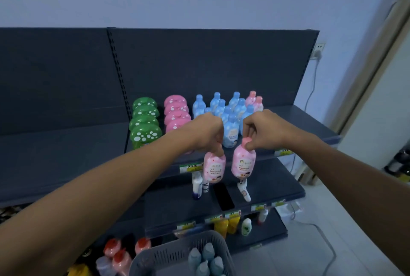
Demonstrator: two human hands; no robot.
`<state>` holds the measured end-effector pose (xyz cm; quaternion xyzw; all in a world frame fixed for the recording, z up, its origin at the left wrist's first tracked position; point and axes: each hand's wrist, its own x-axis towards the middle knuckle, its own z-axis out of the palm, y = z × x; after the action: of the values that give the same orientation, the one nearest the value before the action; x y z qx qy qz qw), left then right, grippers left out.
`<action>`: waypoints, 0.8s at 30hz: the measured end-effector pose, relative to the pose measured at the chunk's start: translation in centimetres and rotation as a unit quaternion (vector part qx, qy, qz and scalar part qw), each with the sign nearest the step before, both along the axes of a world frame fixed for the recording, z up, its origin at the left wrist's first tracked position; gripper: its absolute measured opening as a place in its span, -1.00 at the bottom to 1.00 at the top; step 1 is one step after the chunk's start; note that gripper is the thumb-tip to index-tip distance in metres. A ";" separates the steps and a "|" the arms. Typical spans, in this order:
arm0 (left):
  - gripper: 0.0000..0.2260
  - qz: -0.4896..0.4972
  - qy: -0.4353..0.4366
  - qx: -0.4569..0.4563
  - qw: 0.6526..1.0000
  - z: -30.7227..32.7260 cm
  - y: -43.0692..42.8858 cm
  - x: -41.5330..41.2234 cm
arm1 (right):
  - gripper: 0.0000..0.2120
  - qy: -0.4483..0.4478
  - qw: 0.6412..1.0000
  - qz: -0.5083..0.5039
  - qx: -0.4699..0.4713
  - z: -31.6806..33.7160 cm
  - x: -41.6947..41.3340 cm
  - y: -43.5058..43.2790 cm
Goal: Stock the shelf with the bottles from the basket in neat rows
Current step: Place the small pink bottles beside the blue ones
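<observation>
Left grip pinching, right grip pinching

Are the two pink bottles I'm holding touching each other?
Apart. The head view shows a clear dark gap between the left pink bottle and the right pink bottle.

Your left hand & right hand each pinch a pink bottle by the cap, in front of the top shelf; grey basket below.

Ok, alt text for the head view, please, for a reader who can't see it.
The left hand holds a pink bottle by its top, the right hand a second pink bottle, before the top shelf. Green bottles, pink spotted bottles and blue bottles stand there in rows; a grey basket sits below.
</observation>
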<state>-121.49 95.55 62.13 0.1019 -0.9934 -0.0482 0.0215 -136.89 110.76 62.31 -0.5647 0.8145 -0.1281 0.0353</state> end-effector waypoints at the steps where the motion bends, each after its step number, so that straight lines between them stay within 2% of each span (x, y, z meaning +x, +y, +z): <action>1: -0.74 -0.002 0.003 -0.003 1.000 0.2 0.1 -0.4 | -0.77 0.001 1.000 0.000 -0.003 0.2 -0.5 0.0; 24: -0.76 0.058 0.017 0.078 0.995 1.2 5.8 -19.9 | -0.78 0.001 0.999 0.050 0.004 1.4 -22.0 1.6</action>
<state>-141.35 101.33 63.38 0.1601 -0.9785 -0.1258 0.0336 -158.93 112.40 63.71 -0.6048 0.7856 -0.1228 0.0433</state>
